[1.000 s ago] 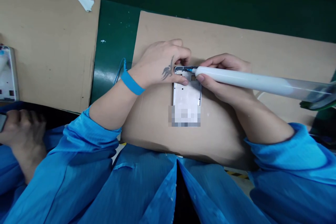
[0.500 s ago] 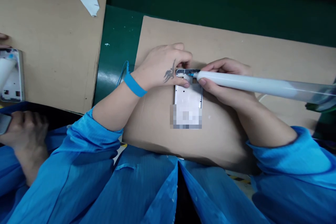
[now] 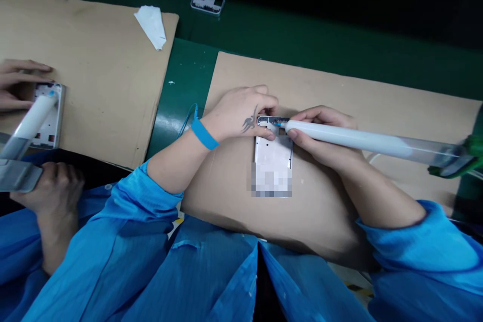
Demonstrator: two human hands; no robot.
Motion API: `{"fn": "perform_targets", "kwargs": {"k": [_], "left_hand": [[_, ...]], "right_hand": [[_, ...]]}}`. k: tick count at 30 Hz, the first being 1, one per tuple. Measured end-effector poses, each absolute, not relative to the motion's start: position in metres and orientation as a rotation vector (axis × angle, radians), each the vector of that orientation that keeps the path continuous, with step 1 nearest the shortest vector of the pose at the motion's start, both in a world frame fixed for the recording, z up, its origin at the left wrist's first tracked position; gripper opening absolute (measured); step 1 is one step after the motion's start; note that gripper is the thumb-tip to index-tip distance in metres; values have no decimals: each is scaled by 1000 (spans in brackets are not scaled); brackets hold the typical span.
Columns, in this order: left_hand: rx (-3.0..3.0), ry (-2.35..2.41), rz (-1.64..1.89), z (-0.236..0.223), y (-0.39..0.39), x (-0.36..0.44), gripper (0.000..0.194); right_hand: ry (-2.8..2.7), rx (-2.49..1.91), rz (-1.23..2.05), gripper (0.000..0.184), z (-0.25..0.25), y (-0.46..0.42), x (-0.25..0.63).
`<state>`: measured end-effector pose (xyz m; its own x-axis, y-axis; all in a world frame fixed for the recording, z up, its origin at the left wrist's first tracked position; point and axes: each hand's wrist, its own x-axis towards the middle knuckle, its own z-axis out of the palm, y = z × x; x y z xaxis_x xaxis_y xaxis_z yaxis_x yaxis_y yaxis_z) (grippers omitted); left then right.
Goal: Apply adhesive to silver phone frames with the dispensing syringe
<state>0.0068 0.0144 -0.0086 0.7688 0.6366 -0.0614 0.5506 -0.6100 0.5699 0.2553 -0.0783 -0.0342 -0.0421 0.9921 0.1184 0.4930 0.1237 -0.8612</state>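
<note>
A white-backed metal phone middle frame (image 3: 273, 153) lies flat on a cardboard sheet (image 3: 339, 85), with its lower end blurred out. My left hand (image 3: 241, 113) is shut on the frame's top end, fingers over the edge. My right hand (image 3: 320, 136) grips a white glue syringe (image 3: 347, 140) with a clear rear barrel. Its thin blue nozzle tip (image 3: 279, 123) sits in the frame's top opening, close to my left fingers. A blue wristband (image 3: 204, 133) circles my left wrist, with a thin blue cord (image 3: 187, 121) trailing from it.
At the left, on a second cardboard sheet (image 3: 86, 75), a co-worker's hand (image 3: 18, 83) steadies another phone frame (image 3: 49, 115) under a syringe (image 3: 33, 121). A second co-worker's hand (image 3: 53, 191) is below. A crumpled white paper (image 3: 151, 26) and a further frame (image 3: 209, 0) lie farther up on the green bench (image 3: 181, 65).
The whole scene has shifted down in view, revealing a frame at the top. The co-worker's syringe now lies over the left frame. My grip and nozzle position look unchanged.
</note>
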Motion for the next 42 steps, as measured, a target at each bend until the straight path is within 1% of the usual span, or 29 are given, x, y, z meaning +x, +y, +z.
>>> {"fn": "perform_targets", "kwargs": {"k": [11,18,22,31,36,42], "left_hand": [[2384,879,218,-13,14,5,42],[2395,862,210,-12,12,5,35],[2392,867,220,-12,11,5,38],[2402,854,224,-13,10,5,44],[2387,865,221,-14,11,6,42],[2382,852,240,-15,11,6,43]], "right_hand": [[-1608,-1511,848,35,-32,-79,252],[-1536,-1563,881,39,-34,-82,251],[-1507,-1586,907,44,-36,-82,253],[-1528,-1582,873,50,-37,-84,256],[-1539,-1569,872,56,-38,-84,257],[-1534,-1569,851,55,-40,-84,258]]}}
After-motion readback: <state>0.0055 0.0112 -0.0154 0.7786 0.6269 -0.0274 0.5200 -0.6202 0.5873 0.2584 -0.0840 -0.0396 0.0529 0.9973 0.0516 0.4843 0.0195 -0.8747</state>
